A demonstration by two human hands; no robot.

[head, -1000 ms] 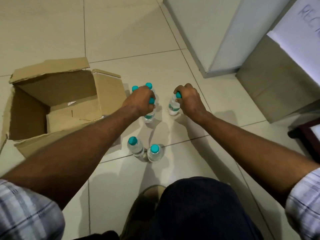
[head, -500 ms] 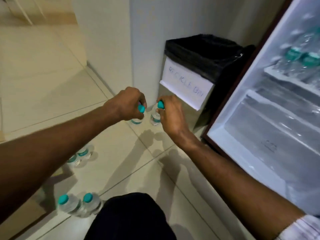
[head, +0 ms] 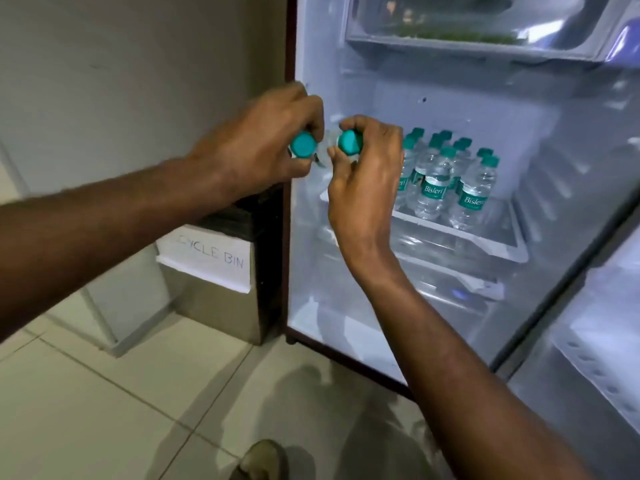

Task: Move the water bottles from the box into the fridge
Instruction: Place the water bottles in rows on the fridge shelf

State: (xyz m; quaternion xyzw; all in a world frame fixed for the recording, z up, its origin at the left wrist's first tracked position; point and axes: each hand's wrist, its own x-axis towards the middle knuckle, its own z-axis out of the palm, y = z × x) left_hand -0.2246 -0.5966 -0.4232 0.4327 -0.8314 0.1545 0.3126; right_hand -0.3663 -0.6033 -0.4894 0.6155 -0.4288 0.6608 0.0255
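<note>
My left hand [head: 256,147] grips a clear water bottle by its neck, teal cap [head: 303,144] toward me. My right hand [head: 367,174] holds a second water bottle the same way, its teal cap [head: 349,141] beside the first. Both bottles are tipped toward the open fridge [head: 346,327], at the left end of its middle shelf [head: 485,237]. Their bodies are mostly hidden behind my fingers. Several bottles with green labels [head: 436,188] stand in rows on that shelf, just right of my right hand. The box is out of view.
A steel bin with a "RECYCLE BIN" paper sign [head: 207,258] and black liner stands against the fridge's left side. A clear drawer [head: 467,32] sits above the shelf. The open fridge door [head: 595,341] is at the right. Tiled floor and my shoe [head: 259,462] lie below.
My view swung from the floor up to the fridge interior. Both hands lifted their bottles off the floor, past the bin, up to the middle shelf.
</note>
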